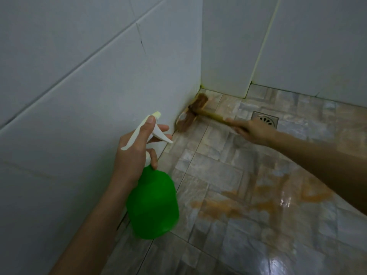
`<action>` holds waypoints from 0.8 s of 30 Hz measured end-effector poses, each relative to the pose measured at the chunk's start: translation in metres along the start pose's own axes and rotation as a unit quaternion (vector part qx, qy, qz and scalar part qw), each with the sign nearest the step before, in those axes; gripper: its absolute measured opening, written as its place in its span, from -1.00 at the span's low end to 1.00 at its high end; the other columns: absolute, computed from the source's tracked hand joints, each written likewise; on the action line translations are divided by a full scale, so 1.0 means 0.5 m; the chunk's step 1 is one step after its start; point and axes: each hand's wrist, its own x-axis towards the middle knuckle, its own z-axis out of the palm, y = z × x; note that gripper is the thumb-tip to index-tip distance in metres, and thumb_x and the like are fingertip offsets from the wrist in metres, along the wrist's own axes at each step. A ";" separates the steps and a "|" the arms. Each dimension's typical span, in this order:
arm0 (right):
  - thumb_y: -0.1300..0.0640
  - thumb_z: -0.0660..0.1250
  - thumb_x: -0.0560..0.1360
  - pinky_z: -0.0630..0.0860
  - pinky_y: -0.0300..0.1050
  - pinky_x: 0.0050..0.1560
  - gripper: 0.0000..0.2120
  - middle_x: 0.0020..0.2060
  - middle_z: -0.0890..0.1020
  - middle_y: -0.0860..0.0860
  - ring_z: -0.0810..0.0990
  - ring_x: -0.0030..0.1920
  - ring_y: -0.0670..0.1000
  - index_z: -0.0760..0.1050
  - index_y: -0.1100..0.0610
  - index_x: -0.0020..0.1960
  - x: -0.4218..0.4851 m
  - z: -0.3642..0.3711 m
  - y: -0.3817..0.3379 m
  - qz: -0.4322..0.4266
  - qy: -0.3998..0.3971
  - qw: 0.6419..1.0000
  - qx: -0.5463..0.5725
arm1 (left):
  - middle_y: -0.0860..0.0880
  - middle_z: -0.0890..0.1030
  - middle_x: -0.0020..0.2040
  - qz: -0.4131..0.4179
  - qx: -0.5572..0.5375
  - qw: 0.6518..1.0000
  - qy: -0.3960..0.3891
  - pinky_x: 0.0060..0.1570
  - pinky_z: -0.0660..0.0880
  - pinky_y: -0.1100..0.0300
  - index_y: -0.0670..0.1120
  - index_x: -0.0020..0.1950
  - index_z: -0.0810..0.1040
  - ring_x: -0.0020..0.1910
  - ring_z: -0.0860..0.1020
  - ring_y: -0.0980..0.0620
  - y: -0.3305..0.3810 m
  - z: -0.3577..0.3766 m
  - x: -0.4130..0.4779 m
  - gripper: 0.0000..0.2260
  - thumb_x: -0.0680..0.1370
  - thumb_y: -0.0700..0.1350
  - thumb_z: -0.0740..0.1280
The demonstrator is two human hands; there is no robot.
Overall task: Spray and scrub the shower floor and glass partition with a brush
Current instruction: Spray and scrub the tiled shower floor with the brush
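**Head view: brush at the wall corner, sprayer held ready**

Head camera looks down at a wet, marbled tile shower floor (228, 175). The right hand (252, 132) is closed around the yellowish handle of a brown-bristled scrub brush (191, 114) — its blurred head lies against the base of the white tiled wall (79, 96), near the corner. The left hand (135, 151) grips the neck of a green plastic spray bottle (153, 203), fingers (158, 128) resting on the white trigger. A square metal drain (265, 118) sits just behind the right hand.
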 end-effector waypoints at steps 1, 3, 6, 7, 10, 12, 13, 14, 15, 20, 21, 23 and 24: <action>0.05 0.14 0.63 0.41 -0.13 -0.39 -0.54 -0.36 0.54 0.02 0.40 -0.46 -0.06 0.16 -0.19 0.50 -0.020 0.007 -0.012 -0.050 -0.020 0.999 0.001 | -0.02 0.74 0.02 -0.002 0.000 1.000 -0.002 -0.58 0.38 0.22 0.25 -0.17 0.73 -0.43 0.54 -0.16 -0.002 -0.002 0.001 -0.73 0.53 0.21 0.24; 0.03 0.15 0.62 0.32 -0.22 -0.47 -0.53 -0.46 0.42 -0.05 0.35 -0.53 -0.09 0.18 -0.18 0.50 -0.031 0.017 -0.011 -0.125 -0.042 0.991 -0.003 | -0.01 0.74 0.01 -0.007 0.008 1.000 -0.004 -0.58 0.39 0.23 0.24 -0.12 0.72 -0.51 0.49 -0.04 -0.005 -0.002 0.003 -0.74 0.53 0.22 0.24; 0.02 0.14 0.62 0.43 -0.12 -0.38 -0.54 -0.35 0.56 0.07 0.46 -0.43 0.00 0.12 -0.29 0.45 0.027 -0.003 0.026 -0.042 -0.001 0.999 -0.030 | -0.08 0.73 0.04 -0.003 -0.002 1.000 -0.001 -0.60 0.38 0.24 0.07 0.00 0.67 -0.52 0.52 0.10 -0.005 0.002 0.000 -0.72 0.54 0.22 0.29; 0.02 0.13 0.63 0.48 -0.07 -0.31 -0.55 -0.26 0.60 0.11 0.50 -0.37 0.05 0.13 -0.29 0.45 0.047 -0.018 0.042 0.004 0.008 1.000 -0.025 | -0.10 0.73 0.04 -0.005 -0.004 1.000 0.000 -0.61 0.38 0.25 0.02 0.00 0.66 -0.53 0.52 0.13 -0.004 0.005 -0.002 -0.67 0.50 0.22 0.26; 0.03 0.12 0.63 0.51 -0.05 -0.26 -0.56 -0.23 0.61 0.10 0.52 -0.35 0.05 0.16 -0.29 0.45 0.049 -0.033 0.044 0.002 -0.016 1.000 -0.023 | -0.10 0.73 0.03 -0.006 -0.011 1.000 -0.002 -0.61 0.37 0.24 0.04 -0.04 0.67 -0.57 0.49 0.12 -0.003 0.003 -0.004 -0.68 0.49 0.21 0.25; -0.04 0.09 0.63 0.43 -0.13 -0.38 -0.57 -0.39 0.52 -0.01 0.43 -0.46 -0.06 0.13 -0.29 0.45 0.013 -0.024 0.011 -0.093 -0.064 0.993 -0.015 | -0.07 0.74 0.03 -0.006 -0.007 1.000 -0.004 -0.60 0.37 0.24 0.16 -0.09 0.69 -0.58 0.46 0.05 -0.002 0.001 -0.001 -0.75 0.55 0.23 0.28; -0.09 0.06 0.62 0.39 -0.15 -0.43 -0.57 -0.44 0.47 -0.04 0.39 -0.50 -0.08 0.15 -0.25 0.48 -0.004 -0.016 0.002 -0.130 -0.078 0.988 -0.007 | -0.06 0.74 0.04 -0.008 0.000 1.000 -0.003 -0.59 0.38 0.24 0.20 -0.11 0.70 -0.54 0.50 0.00 -0.001 0.001 0.000 -0.76 0.56 0.23 0.28; -0.12 0.04 0.61 0.38 -0.15 -0.45 -0.56 -0.46 0.45 -0.05 0.38 -0.52 -0.08 0.18 -0.22 0.49 -0.014 -0.008 0.001 -0.154 -0.079 0.985 -0.010 | -0.04 0.74 0.03 -0.011 0.006 1.000 -0.003 -0.59 0.38 0.23 0.23 -0.14 0.72 -0.45 0.58 -0.09 0.000 0.003 0.000 -0.76 0.55 0.23 0.27; -0.11 0.05 0.61 0.38 -0.15 -0.45 -0.55 -0.46 0.46 -0.04 0.38 -0.52 -0.07 0.20 -0.20 0.49 -0.012 -0.005 0.006 -0.155 -0.062 0.986 -0.018 | -0.02 0.74 0.02 -0.010 0.008 1.000 -0.001 -0.58 0.38 0.23 0.27 -0.17 0.72 -0.30 0.65 -0.21 0.003 0.006 0.000 -0.75 0.54 0.22 0.25; -0.02 0.10 0.63 0.55 0.00 -0.22 -0.58 -0.16 0.64 0.12 0.49 -0.33 0.06 0.20 -0.22 0.48 0.072 -0.046 0.052 0.030 -0.001 0.998 -0.064 | -0.01 0.75 -0.02 0.005 0.013 1.000 0.009 -0.58 0.39 0.23 0.24 -0.21 0.73 -0.41 0.54 -0.17 0.005 0.015 0.000 -0.70 0.60 0.17 0.24; -0.01 0.09 0.64 0.53 -0.01 -0.21 -0.57 -0.18 0.63 0.12 0.48 -0.34 0.05 0.17 -0.24 0.48 0.072 -0.054 0.048 0.017 -0.018 0.997 -0.072 | -0.02 0.75 -0.02 0.005 0.010 1.000 0.009 -0.57 0.38 0.23 0.22 -0.21 0.72 -0.47 0.51 -0.09 0.005 0.013 0.000 -0.69 0.59 0.17 0.23; -0.01 0.09 0.64 0.47 -0.07 -0.30 -0.56 -0.32 0.57 0.04 0.45 -0.40 0.00 0.13 -0.28 0.47 0.049 -0.063 0.031 -0.061 -0.061 0.993 -0.077 | -0.02 0.75 -0.02 0.001 0.010 1.000 0.005 -0.53 0.39 0.22 0.25 -0.19 0.73 -0.46 0.52 -0.16 0.006 0.014 0.000 -0.69 0.61 0.19 0.24; -0.01 0.10 0.63 0.45 -0.09 -0.36 -0.56 -0.39 0.53 0.00 0.43 -0.45 -0.02 0.13 -0.28 0.47 0.033 -0.061 0.023 -0.103 -0.079 0.989 -0.070 | -0.03 0.75 -0.01 0.001 0.010 1.000 0.004 -0.53 0.39 0.22 0.26 -0.18 0.73 -0.38 0.55 -0.24 0.005 0.016 0.002 -0.70 0.60 0.20 0.24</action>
